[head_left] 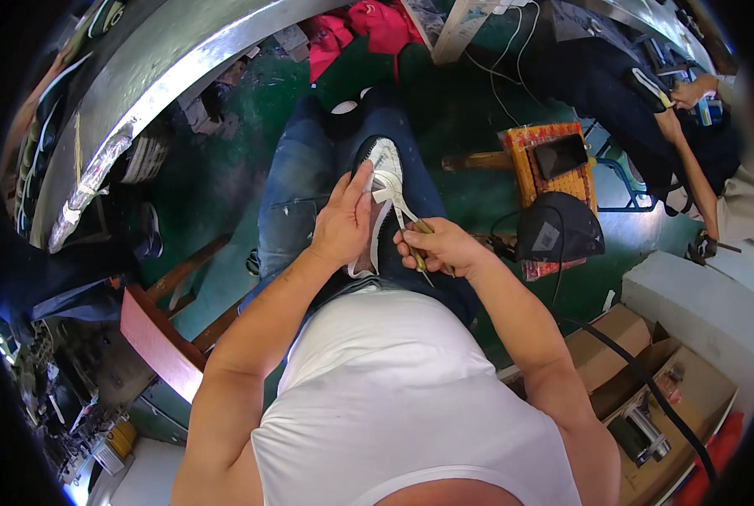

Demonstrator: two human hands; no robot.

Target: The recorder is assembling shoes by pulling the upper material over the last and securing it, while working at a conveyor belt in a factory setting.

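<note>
A black-and-white shoe (pixel 383 160) rests lengthwise on my jeans-clad lap, toe pointing away from me. My left hand (pixel 343 219) lies along the shoe's left side and grips it, its fingertips near the white laces (pixel 391 187). The laces cross over the front of the shoe and run toward my right hand (pixel 440 246). That hand is closed around a slim tool (pixel 423 229) with yellowish-brown parts and a thin pointed end toward me. The tool's exact kind is partly hidden by my fingers.
A woven orange stool (pixel 554 194) at right bears a phone (pixel 560 157) and a dark cap-like item (pixel 560 228). Beyond sits another person holding a dark item. An open cardboard box (pixel 646 371) stands lower right; a metal-edged bench (pixel 217 51) curves across the upper left.
</note>
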